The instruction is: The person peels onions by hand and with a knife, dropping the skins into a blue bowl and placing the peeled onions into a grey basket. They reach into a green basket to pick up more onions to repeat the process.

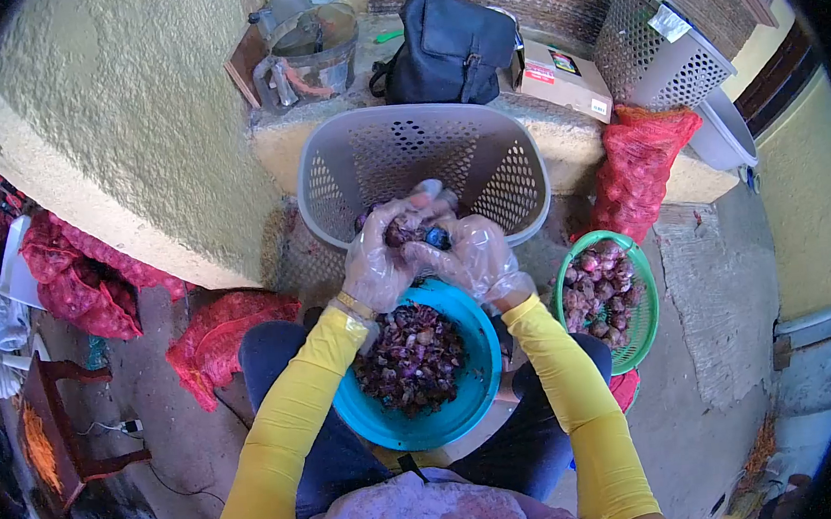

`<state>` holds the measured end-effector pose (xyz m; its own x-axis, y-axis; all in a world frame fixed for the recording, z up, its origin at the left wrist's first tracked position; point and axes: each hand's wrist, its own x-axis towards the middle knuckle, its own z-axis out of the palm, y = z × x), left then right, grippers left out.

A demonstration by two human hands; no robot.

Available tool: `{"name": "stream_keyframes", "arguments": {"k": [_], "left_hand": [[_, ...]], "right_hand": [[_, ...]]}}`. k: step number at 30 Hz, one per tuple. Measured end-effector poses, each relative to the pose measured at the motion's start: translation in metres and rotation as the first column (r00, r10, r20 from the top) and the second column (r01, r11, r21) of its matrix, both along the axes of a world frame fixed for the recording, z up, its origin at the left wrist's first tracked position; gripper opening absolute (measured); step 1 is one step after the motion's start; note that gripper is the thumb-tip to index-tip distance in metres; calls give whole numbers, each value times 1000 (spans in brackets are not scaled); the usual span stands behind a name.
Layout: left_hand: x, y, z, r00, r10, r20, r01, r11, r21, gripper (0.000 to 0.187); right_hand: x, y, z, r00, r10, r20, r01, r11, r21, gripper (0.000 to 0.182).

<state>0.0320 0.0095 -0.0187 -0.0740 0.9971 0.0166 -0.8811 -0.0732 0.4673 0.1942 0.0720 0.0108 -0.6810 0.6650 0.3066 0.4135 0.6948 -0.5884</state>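
Observation:
Both hands wear clear plastic gloves and are close together over the near rim of the grey perforated basket [317, 184]. My left hand [379, 262] is closed around a purple onion [399, 229]. My right hand [474, 255] has its fingers bent around a small dark blue object [436, 238], whose nature is unclear. Just below the hands, a blue basin [481, 352] holds a heap of purple onion pieces and skins [410, 357]. Further onions lie partly hidden behind the hands in the grey basket.
A green basket [650, 324] of onions stands at the right, near a red net sack [635, 169]. More red sacks [222, 343] lie at the left. Behind the grey basket are a black backpack [448, 47], a cardboard box [565, 77] and a clear bucket [316, 53].

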Motion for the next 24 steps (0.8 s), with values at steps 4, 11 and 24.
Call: {"name": "stream_keyframes", "arguments": {"k": [4,11,24], "left_hand": [[0,-2,7,975,-139,-174,111,980,-162,45],[11,0,-13,996,81,-39,-85,990,-109,38],[3,-8,-3,978,-148,-148,134,986,-101,43]], "right_hand": [[9,4,22,990,23,140,-39,993,113,55],[-5,-12,-11,994,-74,83,68,995,71,56],[4,-3,19,998,40,38,-45,989,138,53]]}}
